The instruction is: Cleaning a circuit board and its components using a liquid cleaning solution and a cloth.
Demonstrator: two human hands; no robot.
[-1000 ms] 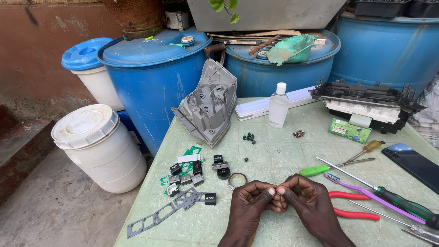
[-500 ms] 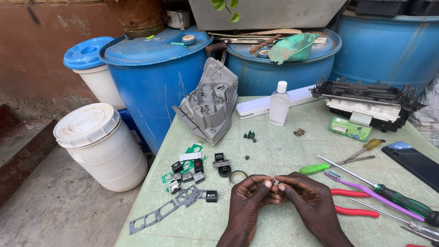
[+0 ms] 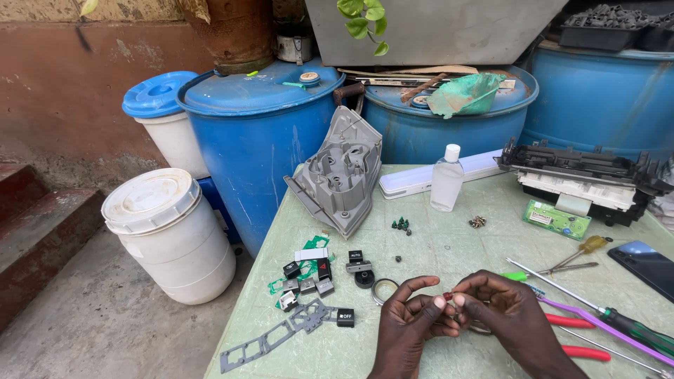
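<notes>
My left hand (image 3: 411, 325) and my right hand (image 3: 507, 316) meet above the near part of the green table (image 3: 435, 245). Together their fingertips pinch a tiny part (image 3: 450, 299) with a red tip; it is too small to make out further. Just left of my left hand lie a dark ring (image 3: 383, 290), a round black knob (image 3: 364, 278) and a pile of small black buttons (image 3: 307, 274). A grey button frame (image 3: 281, 335) lies at the near left.
A grey plastic housing (image 3: 342, 170) leans at the table's back left. A clear bottle (image 3: 446, 180), a black dismantled unit (image 3: 586, 175), a green circuit board (image 3: 557, 220), screwdrivers (image 3: 597, 316), red-handled pliers (image 3: 579, 337) and a phone (image 3: 647, 261) lie around. Blue barrels (image 3: 260, 133) and white buckets (image 3: 168, 235) stand behind and left.
My hands have stayed together on the tiny part and shifted slightly, the fingers working it. The view has tilted down and moved a little.
</notes>
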